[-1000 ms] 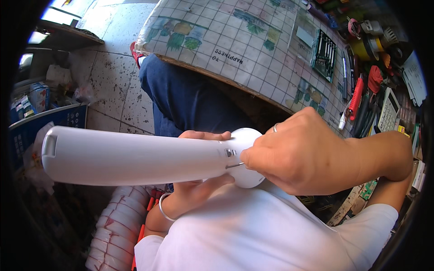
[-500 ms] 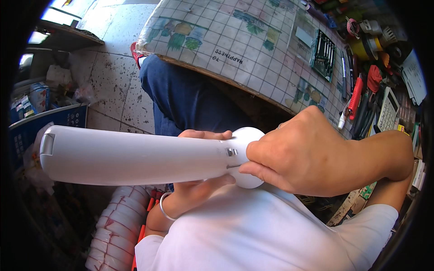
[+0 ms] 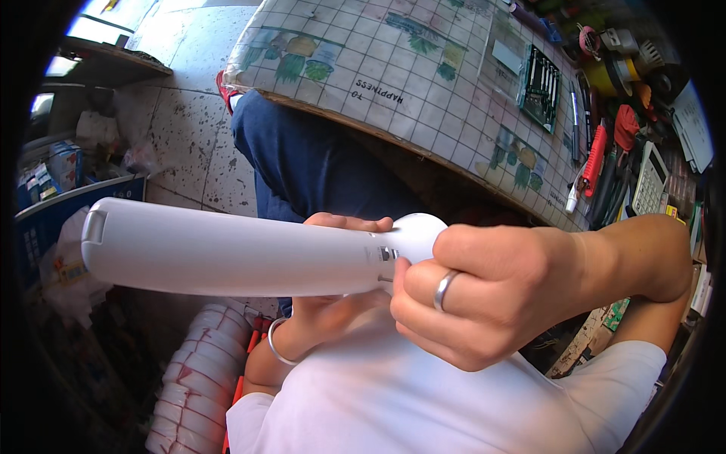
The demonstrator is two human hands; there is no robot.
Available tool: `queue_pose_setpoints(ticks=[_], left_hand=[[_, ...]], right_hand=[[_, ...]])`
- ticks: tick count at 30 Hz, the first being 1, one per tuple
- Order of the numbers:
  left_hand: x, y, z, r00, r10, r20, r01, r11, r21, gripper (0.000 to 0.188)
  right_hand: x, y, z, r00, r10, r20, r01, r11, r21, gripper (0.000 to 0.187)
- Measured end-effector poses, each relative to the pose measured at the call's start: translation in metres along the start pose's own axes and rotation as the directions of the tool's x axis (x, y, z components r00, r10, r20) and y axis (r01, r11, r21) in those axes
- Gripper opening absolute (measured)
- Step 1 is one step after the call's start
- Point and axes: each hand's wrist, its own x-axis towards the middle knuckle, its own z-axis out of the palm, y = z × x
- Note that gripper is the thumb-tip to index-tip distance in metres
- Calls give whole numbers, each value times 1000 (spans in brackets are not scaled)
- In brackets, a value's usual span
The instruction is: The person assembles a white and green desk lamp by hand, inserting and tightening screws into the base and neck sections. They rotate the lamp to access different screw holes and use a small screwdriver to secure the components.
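Note:
A long white plastic device with a round disc-shaped end lies sideways above my lap. My left hand is closed around its underside near the disc, with fingers showing along both edges. Small dark switch-like parts sit on the casing beside the disc. Over that end my right hand is closed in a pinch, a silver ring on one finger. A thin metal shaft runs from its fingers to the casing, like a small screwdriver; the rest of it is hidden in the hand.
Ahead stands a table with a checked cover. It bears a case of small screwdrivers, a red cutter knife, pens and a calculator. White wrapped rolls are stacked at lower left. A blue board leans at left.
My right hand has rolled over, so its knuckles and ring now show. The device's far left end has shifted slightly up and to the right.

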Motion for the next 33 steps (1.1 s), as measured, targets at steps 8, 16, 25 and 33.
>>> queue_pose_setpoints(ticks=[8, 16, 25, 33], left_hand=[[1, -2, -10, 994, 47, 97, -39, 996, -78, 75], [-1, -17, -8, 998, 50, 33, -34, 931, -363, 78], [-1, -22, -12, 995, 47, 83, -24, 966, -256, 77], [1, -14, -8, 997, 32, 64, -10, 950, -313, 76]], right_hand=[[7, 3, -15, 885, 426, 188, -418, 551, 722, 22], [5, -2, -35, 920, 330, 209, -368, 912, 180, 25], [10, 3, -31, 947, 248, 203, -297, 916, 271, 18], [8, 6, -20, 943, 315, 109, -333, 907, 256, 19]])
